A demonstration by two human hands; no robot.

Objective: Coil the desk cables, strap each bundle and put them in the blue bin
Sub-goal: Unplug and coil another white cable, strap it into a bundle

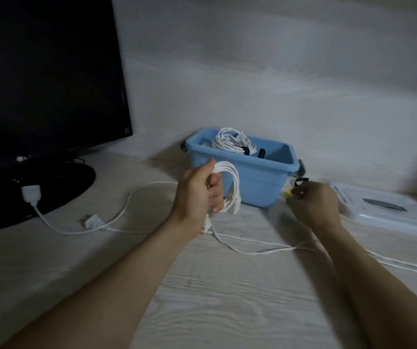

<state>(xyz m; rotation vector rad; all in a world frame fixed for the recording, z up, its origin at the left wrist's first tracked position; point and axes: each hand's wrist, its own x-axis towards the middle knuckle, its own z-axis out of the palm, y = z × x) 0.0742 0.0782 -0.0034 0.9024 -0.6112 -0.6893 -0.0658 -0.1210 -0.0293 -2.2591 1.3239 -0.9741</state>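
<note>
The desk [227, 285] holds a dark monitor [46, 79] at the left and the blue bin [250, 182] straight ahead, with one strapped white bundle [232, 142] already inside. A clear lid [388, 210] lies to the right. The left hand [197, 197] is fisted around a white coil [230, 190], its loops hanging upright just before the bin, a loose tail trailing right across the desk. The right hand [313, 202], near the bin's right corner, pinches a black strap [300, 182]. The strap lies right of the coil, so it likely travels leftward to wrap the loops crosswise.
</note>
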